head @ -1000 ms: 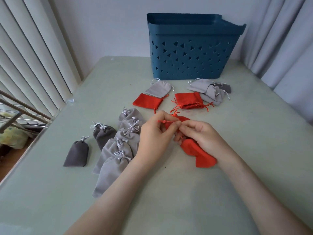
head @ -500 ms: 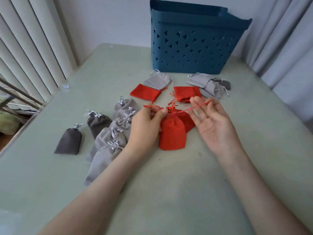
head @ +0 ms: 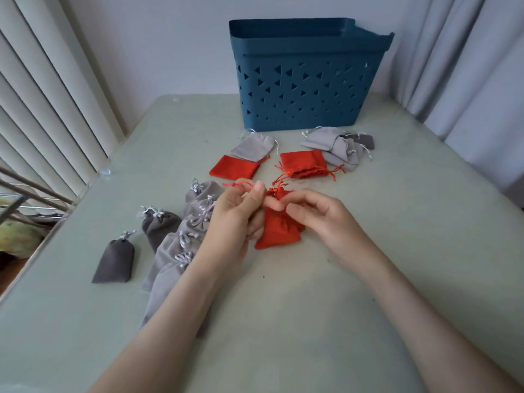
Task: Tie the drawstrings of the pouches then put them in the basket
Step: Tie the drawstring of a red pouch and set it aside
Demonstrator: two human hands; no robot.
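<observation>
A red pouch (head: pixel 276 229) lies on the table between my hands, its neck gathered. My left hand (head: pixel 235 214) pinches a red drawstring loop (head: pixel 238 185) that sticks out to the left above its fingers. My right hand (head: pixel 320 217) curls its fingers at the pouch's neck and pinches the other red cord there. The blue basket (head: pixel 306 80) with triangle holes stands at the back of the table. Tied grey pouches (head: pixel 195 217) lie in a row left of my left hand.
Two more red pouches (head: pixel 235 170) (head: pixel 303 164) and untied light grey pouches (head: pixel 253 146) (head: pixel 337 144) lie before the basket. Two dark grey tied pouches (head: pixel 114 260) (head: pixel 158 225) lie at the left. Vertical blinds (head: pixel 42 109) line the left, curtains (head: pixel 467 66) the right.
My right hand, spread open and pulling a cord out to the right, has come back in and curled at the pouch's neck. The camera has tilted up a little.
</observation>
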